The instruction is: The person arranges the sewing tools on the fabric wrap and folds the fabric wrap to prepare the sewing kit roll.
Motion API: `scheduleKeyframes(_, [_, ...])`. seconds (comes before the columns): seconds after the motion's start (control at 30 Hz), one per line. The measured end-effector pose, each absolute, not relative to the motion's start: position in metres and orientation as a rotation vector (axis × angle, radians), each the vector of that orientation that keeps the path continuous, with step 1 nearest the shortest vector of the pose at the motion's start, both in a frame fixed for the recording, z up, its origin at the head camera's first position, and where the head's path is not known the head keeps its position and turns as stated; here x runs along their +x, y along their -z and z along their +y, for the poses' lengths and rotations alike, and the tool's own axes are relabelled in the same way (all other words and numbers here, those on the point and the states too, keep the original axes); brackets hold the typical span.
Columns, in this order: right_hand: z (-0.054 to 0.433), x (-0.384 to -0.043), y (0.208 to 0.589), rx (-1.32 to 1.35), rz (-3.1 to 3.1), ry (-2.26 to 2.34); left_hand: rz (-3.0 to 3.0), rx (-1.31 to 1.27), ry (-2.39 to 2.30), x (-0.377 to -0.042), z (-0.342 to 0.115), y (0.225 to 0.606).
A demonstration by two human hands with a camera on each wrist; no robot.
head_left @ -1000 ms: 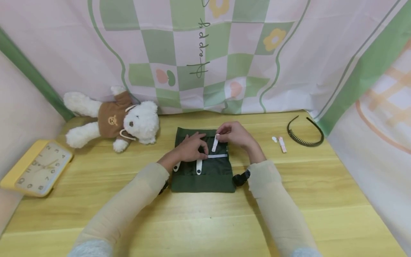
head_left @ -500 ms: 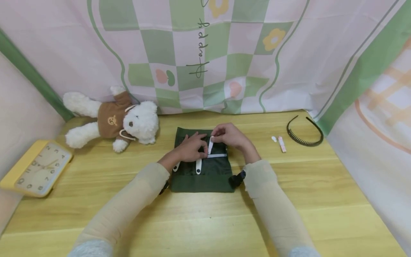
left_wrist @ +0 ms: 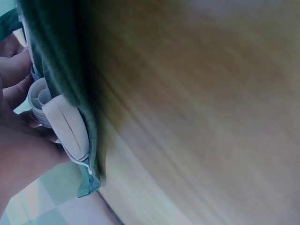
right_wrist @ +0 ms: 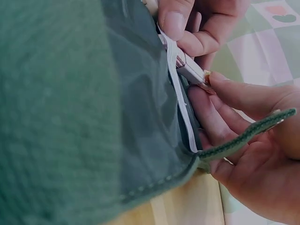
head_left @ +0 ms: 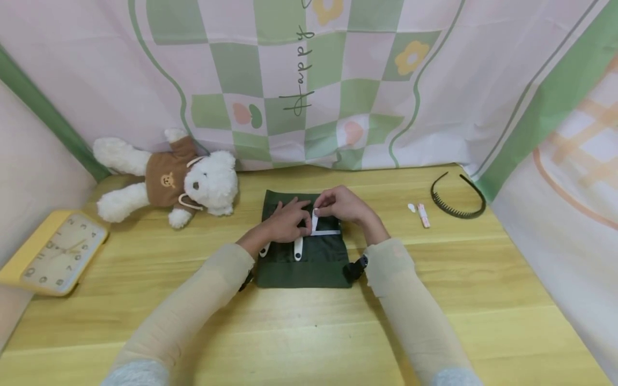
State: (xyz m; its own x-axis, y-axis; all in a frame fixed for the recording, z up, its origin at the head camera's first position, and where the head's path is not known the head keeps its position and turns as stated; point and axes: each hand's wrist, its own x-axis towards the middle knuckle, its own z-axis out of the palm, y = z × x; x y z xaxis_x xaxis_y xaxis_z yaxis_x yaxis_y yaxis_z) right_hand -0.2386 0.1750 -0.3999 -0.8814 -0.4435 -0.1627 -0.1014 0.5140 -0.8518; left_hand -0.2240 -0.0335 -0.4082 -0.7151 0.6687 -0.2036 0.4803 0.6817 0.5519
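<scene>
- The right hand (head_left: 344, 205) pinches a small white tool (head_left: 315, 219), perhaps a nail clipper, by its upper end, between thumb and fingers.
- The left hand (head_left: 289, 222) pinches the white elastic band (head_left: 326, 233) beside that tool, its other fingers spread over the cloth.
- The tool is at the dark green pouch (head_left: 304, 276), which lies unrolled towards the middle of the desk's far edge; its lower end is at the band.
- As I judge it, the slotting of this tool is part done: in the right wrist view one end seems to pass behind the band, and the fingers have yet to let go.
- Already in the pouch are two white handles: one (head_left: 298, 250) below the left hand, one (head_left: 264, 250) at the pouch's left edge. The left hand may cover more, so that count could be low.
- Outside the pouch, towards the desk's right edge, lie one pink-and-white stick (head_left: 423, 215) and one white oval piece (head_left: 411, 208), possibly left to stow.
- One black headband (head_left: 456, 213) lies by the desk's far right corner.
- One plush toy (head_left: 166, 179) lies near the far left corner, and one yellow clock (head_left: 63, 252) stands by the left edge of the desk (head_left: 309, 332).
</scene>
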Motion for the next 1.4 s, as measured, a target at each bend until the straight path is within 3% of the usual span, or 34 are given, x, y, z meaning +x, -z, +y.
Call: scheduleKeyframes(1.4, [0.1755, -0.2414, 0.3983, -0.616, 2.294, 1.199, 2.462, 0.878, -0.753, -0.2219, -0.0361, 0.4049])
